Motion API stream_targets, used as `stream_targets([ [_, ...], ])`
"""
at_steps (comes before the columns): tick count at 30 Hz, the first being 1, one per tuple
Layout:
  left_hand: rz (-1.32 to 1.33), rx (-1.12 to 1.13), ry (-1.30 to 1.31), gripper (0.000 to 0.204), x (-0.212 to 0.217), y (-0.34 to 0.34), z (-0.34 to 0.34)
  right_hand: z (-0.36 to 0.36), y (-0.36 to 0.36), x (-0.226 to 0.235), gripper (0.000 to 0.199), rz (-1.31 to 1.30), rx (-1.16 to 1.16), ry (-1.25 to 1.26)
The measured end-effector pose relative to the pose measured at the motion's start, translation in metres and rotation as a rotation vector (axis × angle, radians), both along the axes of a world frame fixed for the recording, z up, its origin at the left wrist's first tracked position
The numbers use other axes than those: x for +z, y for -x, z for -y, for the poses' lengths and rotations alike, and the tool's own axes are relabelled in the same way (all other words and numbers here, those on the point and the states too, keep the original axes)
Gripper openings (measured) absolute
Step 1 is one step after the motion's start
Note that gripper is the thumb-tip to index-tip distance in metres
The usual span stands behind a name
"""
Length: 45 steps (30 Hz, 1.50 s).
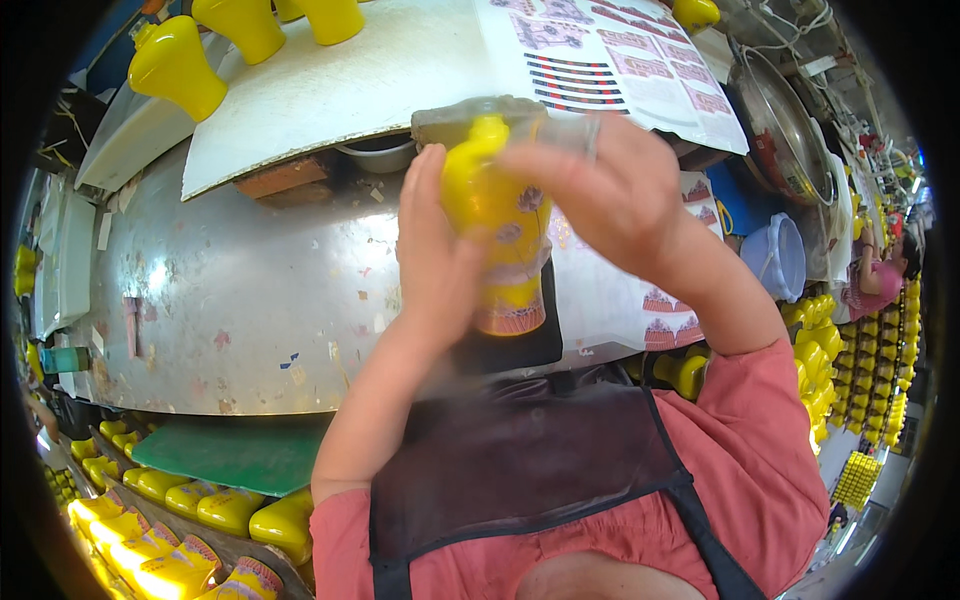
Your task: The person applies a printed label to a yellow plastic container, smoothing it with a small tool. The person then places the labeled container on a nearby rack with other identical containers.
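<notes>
A glossy yellow vase (510, 225) with purple flower decals and a pink patterned band at its base stands over a black pad (545, 345) at the table's near edge. My left hand (435, 245) is wrapped against the vase's left side. Near the neck, my right hand (615, 195) has its fingers curled and blurred by motion. A greyish, see-through flat piece (575, 133) shows at those fingers; its kind is unclear. Just behind the vase's mouth lies a grey, damp-looking lump (450, 122), partly hidden.
Decal sheets (640, 60) lie on a white board (370, 85) at the back, with several yellow vases (180, 75) at its far left. Bricks (290, 180) and a bowl (380, 155) sit under the board's edge. A bucket (775, 258) is at right; a brush (131, 325) lies left.
</notes>
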<state>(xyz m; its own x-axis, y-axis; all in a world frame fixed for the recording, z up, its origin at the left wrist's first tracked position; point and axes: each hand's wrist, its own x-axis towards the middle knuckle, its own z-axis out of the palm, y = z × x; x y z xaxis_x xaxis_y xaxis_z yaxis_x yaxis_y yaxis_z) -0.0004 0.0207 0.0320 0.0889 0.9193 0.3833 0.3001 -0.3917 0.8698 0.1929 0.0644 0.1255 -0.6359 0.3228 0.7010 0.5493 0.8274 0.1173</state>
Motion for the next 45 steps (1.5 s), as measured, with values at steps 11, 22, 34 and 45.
stream_targets([
  [11,0.609,-0.062,0.446,0.075,0.004,-0.027,0.000,0.059,-0.024,-0.046,0.030,-0.131,0.200,0.263],
  [22,0.182,0.020,0.248,0.080,-0.008,-0.025,0.017,0.094,-0.037,-0.057,0.014,-0.619,0.095,1.115],
  [34,-0.083,0.055,0.115,0.072,-0.018,-0.026,0.024,0.063,-0.010,-0.090,0.084,-0.677,-0.282,1.291],
  [45,-0.057,0.055,0.097,0.100,-0.019,-0.029,0.023,0.057,-0.017,-0.086,0.077,-0.606,-0.335,1.319],
])
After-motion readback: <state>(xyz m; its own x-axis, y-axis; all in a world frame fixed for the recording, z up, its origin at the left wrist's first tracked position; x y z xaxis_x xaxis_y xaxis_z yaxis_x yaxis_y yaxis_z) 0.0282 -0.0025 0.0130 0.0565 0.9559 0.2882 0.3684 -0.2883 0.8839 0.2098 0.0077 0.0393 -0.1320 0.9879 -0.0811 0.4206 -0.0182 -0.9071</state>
